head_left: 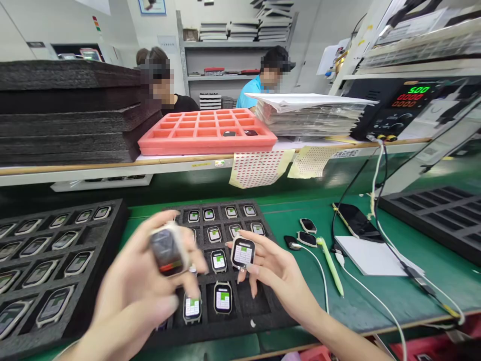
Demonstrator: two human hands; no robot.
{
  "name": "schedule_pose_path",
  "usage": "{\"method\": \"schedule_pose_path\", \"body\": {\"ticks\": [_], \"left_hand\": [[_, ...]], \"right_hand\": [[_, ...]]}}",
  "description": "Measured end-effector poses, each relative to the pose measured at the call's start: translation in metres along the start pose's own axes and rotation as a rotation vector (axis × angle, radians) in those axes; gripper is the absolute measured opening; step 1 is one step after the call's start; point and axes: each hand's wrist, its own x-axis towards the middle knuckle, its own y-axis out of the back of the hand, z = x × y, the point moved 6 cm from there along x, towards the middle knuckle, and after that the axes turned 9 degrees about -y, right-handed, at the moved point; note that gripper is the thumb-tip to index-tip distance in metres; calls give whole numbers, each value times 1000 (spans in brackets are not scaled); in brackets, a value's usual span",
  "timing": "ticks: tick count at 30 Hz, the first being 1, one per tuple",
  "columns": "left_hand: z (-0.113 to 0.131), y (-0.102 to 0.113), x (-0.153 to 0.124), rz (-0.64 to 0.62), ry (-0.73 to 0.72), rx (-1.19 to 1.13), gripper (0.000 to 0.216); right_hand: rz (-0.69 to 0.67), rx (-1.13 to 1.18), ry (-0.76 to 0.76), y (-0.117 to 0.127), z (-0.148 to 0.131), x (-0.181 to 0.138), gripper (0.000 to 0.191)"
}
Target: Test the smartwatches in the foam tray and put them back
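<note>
Two watches are out in hand above the bench (300, 281): the left grip (131, 273) is closed around a dark-screened watch (167, 250), blurred, while the right grip (276, 258) narrows finger and thumb on the edges of a lit watch (243, 252), over the centre tray (270, 322). Most of the pockets in view there hold watches with white-and-green screens, and more sit in the left tray (95, 250) — so the work looks partway through, with at least the two held pieces unplaced; which tray counts as finished, I cannot tell. As for writing, the power supply (391, 108) shows 5.00 in green above rows of zeros in red and orange. A yellow label (202, 165) and a white strip (345, 154) on the shelf edge (158, 168) carry print too small to read — as does the text on the watch screens — and no brand name is legible anywhere.
</note>
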Motion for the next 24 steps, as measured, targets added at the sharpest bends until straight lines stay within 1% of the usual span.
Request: {"method": "schedule_pose_path", "body": {"ticks": [1,3,4,6,8,13,16,19,24], "left_hand": [[-9,-10,3,-56,51,-36,67],[-33,-26,8,-154,180,-97,57],[-44,-31,10,-181,207,-103,52],[-61,-35,14,-220,211,-92,47],[-70,-34,14,-247,190,-79,47],[-73,-30,10,-302,172,-108,51],[-72,-31,10,-307,145,-86,47],[-73,-30,11,-298,119,-15,41],[-75,-27,17,-292,85,52,35]], "right_hand": [[5,-9,4,1,0,1,44],[20,-22,8,2,2,3,43],[32,-27,10,3,2,3,42],[63,-46,14,5,4,4,40],[100,-83,20,8,4,4,35],[224,-187,21,18,3,5,27],[256,-188,24,21,2,6,22],[208,-182,13,21,3,5,24],[23,-97,-31,16,6,-1,43]]}}
